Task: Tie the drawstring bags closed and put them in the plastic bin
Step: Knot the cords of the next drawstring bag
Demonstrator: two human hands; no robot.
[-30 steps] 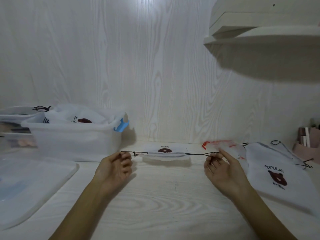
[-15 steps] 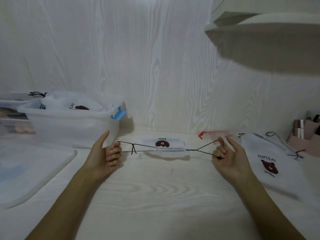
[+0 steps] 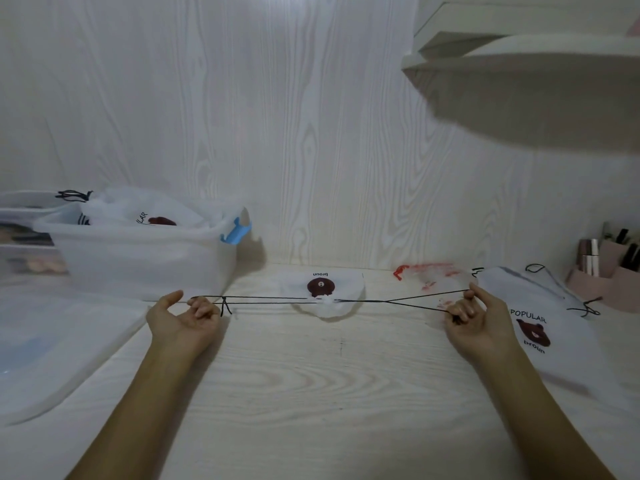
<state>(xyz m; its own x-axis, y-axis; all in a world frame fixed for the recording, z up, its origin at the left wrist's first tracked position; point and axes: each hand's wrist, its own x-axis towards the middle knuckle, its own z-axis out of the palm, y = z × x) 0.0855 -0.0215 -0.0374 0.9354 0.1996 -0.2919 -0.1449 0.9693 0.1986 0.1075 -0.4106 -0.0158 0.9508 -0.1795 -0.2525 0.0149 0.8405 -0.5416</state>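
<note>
Head view. Left hand [image 3: 183, 318] palm up, fingers curled round the looped left end of the black drawstring [image 3: 266, 299]; a small knot with two short tails hangs on the cord just beside the fingertips. Right hand [image 3: 479, 318] likewise palm up, fingers curled on the right end of the cord, where the two strands splay apart: the upper one runs to the thumb and index tip, the lower one into the curled fingers. Cord is stretched in a near-straight line between the two hands.

White drawstring bag [image 3: 323, 294] with brown bear print lies at mid-table [image 3: 311, 393] near the back wall, between the hands; its mouth is gathered into a tight bunch on the cord, print upside down to the camera.

Clear plastic bin [image 3: 145, 258] with blue latch stands at rear left, behind the left hand, with bear-print bags inside. Its clear lid [image 3: 52, 348] lies flat at the left edge of the table. Second bear-print bag [image 3: 540, 327], reading "POPULAR", lies flat at the right, just behind the right hand, its cords loose. Crumpled clear wrapper with red markings [image 3: 429, 273] sits between the two bags. Pink organiser [image 3: 609, 271] at far right. White shelf [image 3: 526, 57] overhead, upper right.
</note>
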